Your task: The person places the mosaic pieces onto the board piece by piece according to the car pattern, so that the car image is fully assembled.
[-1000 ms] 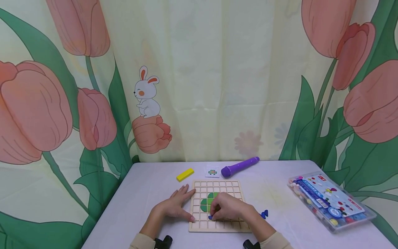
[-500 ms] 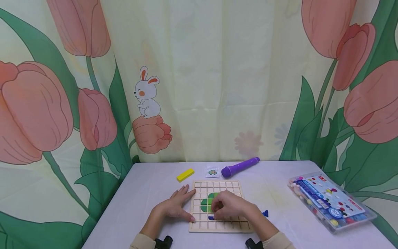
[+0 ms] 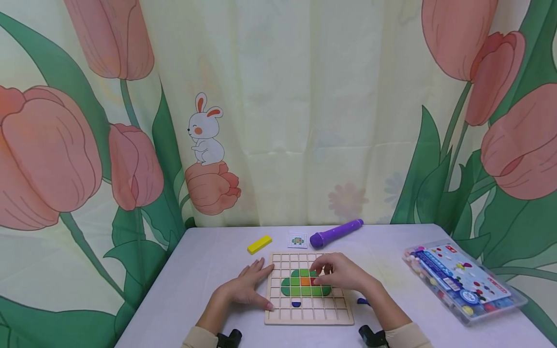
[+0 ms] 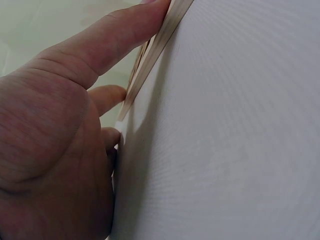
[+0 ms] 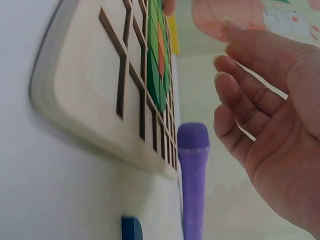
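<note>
A wooden grid board (image 3: 283, 316) lies on the table with green pieces (image 3: 300, 291), an orange square (image 3: 305, 281) and a red piece (image 3: 313, 281) set in its middle cells. One blue half-round piece (image 3: 296, 304) sits in a cell nearer the front. My left hand (image 3: 243, 287) is spread along the board's left side, its thumb (image 4: 115, 42) and a fingertip touching the wooden edge. Over the board's right part hovers my right hand (image 3: 341, 273); in the right wrist view its fingers (image 5: 245, 90) are loosely bent, with nothing visible between them.
A blue piece (image 3: 363, 301) lies on the table right of the board. Behind the board are a yellow block (image 3: 259, 244), a small pattern card (image 3: 298, 240) and a purple microphone (image 3: 335, 234). A clear plastic case (image 3: 465, 280) stands at the right.
My right hand has let go of the blue half-round piece, now seated in a front cell, and moved up and to the right, uncovering the coloured pieces. The left hand stays still.
</note>
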`<state>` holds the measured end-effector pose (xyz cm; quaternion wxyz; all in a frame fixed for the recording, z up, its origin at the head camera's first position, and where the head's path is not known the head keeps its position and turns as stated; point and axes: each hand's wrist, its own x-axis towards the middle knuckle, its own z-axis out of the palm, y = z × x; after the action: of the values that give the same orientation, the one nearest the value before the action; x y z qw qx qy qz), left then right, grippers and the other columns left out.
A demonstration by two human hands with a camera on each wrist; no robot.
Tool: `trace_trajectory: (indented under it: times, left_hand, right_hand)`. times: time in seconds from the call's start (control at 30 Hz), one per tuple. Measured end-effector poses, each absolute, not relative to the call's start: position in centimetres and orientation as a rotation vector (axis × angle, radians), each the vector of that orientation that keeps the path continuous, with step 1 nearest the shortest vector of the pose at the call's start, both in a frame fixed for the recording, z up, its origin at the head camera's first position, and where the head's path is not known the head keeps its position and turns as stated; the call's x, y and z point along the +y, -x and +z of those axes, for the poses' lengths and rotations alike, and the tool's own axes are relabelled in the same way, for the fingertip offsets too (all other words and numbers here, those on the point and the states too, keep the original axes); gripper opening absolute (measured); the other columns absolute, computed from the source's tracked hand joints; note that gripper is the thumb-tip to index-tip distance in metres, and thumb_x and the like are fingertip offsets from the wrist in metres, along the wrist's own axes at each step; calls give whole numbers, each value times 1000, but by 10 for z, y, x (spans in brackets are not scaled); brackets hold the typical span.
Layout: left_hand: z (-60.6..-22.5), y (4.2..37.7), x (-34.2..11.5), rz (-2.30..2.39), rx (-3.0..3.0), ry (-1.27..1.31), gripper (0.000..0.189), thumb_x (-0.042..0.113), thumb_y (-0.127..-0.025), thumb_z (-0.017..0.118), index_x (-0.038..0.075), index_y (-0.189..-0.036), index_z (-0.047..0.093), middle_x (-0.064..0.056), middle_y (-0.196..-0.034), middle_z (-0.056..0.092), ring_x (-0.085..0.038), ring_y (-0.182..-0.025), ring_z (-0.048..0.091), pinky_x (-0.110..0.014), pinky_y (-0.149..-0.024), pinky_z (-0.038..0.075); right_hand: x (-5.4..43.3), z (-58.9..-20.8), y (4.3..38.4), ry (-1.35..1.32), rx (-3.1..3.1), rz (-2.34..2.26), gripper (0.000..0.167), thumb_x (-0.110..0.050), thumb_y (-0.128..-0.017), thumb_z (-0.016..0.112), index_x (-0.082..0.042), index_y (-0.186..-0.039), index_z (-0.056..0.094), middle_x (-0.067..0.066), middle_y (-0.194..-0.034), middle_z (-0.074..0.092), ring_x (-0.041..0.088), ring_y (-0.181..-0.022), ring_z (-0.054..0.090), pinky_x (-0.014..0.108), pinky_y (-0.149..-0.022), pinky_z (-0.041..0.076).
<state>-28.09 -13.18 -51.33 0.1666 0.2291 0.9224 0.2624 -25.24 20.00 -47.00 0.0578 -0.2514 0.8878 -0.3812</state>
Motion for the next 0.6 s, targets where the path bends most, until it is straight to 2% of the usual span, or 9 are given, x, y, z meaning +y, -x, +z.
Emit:
trace_trajectory:
  times: [0.13, 0.33, 0.6]
  left_hand:
    - [-514, 281, -132, 744, 2628, -649, 114, 62, -68, 89, 33, -163, 35, -11, -176, 13, -34, -164, 6, -68, -127, 9]
    - [-513, 280, -132, 752, 2627, -636, 114, 62, -67, 90, 33, -163, 35, -11, -176, 13, -34, -164, 6, -69, -127, 9]
    - [-514, 280, -131, 759, 2626, -632, 114, 63, -67, 89, 33, -163, 35, -11, -176, 13, -34, -164, 6, -69, -127, 9]
  right_hand:
    - [215, -467, 251, 740, 2720, -1184, 30, -18, -90, 81, -8, -117, 75, 7, -100, 73, 16, -80, 57, 24, -65, 48]
    - [234, -466, 253, 672, 2740, -1180, 34, -20, -91, 81, -7, -121, 74, -1, -97, 71, 15, -81, 57, 24, -65, 48]
    - [255, -466, 258, 678, 2746, -1181, 32, -16, -91, 81, -6, -121, 74, 7, -102, 72, 18, -82, 58, 24, -67, 50]
